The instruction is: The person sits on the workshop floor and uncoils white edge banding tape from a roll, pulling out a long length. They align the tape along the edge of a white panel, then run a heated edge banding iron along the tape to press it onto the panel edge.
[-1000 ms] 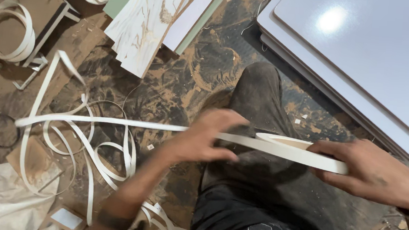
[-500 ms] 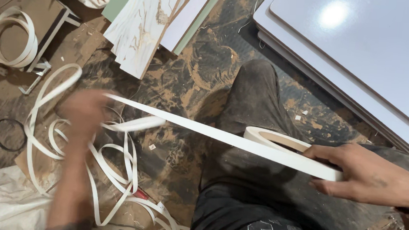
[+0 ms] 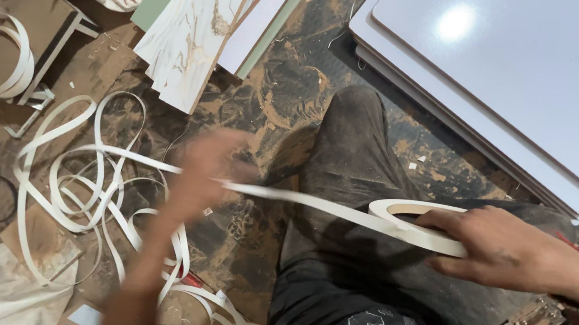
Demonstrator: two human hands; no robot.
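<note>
White edge band being drawn off a roll, strip taut between both hands.

Right hand grips the roll over the dark-trousered thigh, fingers wrapped across its top and rim. Left hand is motion-blurred, on the strip left of the knee; it looks closed around the band, but the blur leaves the grip uncertain. Against half a second ago, the left hand has come back in from the far left toward the roll, so the free span between the hands is shorter; a second ago it sat closer still. Reads as a repeating hand-over-hand pull, each stroke adding length to the loose band heaped on the dusty floor. Roll position roughly unchanged. Nearby: second coil upper left, stacked boards, large white panel.
</note>
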